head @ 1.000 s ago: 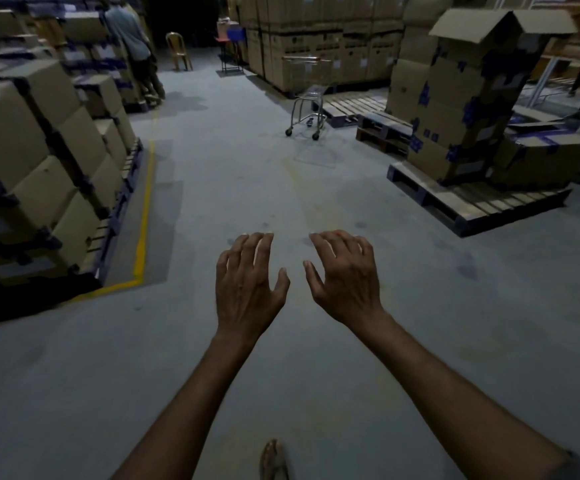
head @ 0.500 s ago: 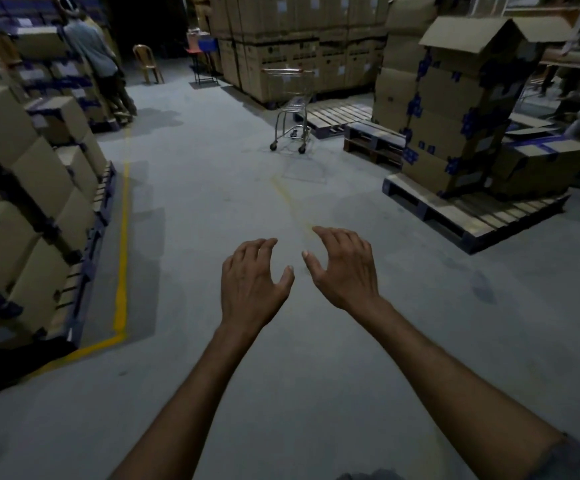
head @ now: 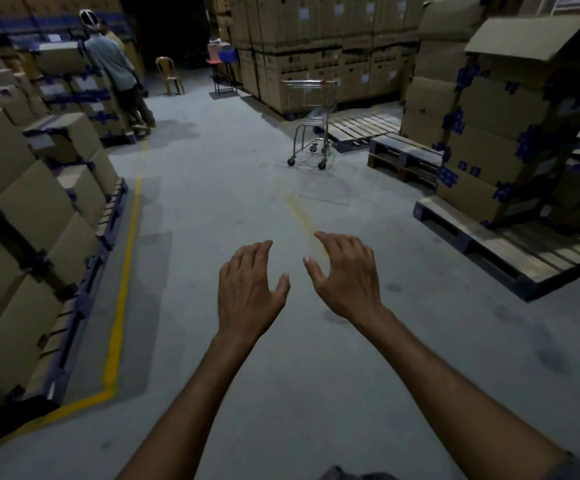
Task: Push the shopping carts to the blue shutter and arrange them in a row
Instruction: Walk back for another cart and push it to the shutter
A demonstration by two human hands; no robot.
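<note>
Left hand (head: 251,289) and right hand (head: 345,275) reach forward, fingers loosely spread, holding nothing. Shopping cart (head: 311,123) stands far up the floor, just beside the empty pallets (head: 404,157). Risk: its wheels may snag those pallet edges on turning.

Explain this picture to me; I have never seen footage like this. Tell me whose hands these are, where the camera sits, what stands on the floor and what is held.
There is no machine here. A person wears a camera on the head that looks forward and down, so you see their own arms. The left hand and the right hand reach out in front with fingers loosely spread, and they hold nothing. Below them is a grey warehouse floor with a yellow line painted on it. Ahead stands one shopping cart, seemingly empty, next to a bare wooden pallet. On the left, cardboard boxes sit on pallets, and a taller stack stands on the right. Another person stands by the boxes at the far left. No blue shutter shows in this view.
</note>
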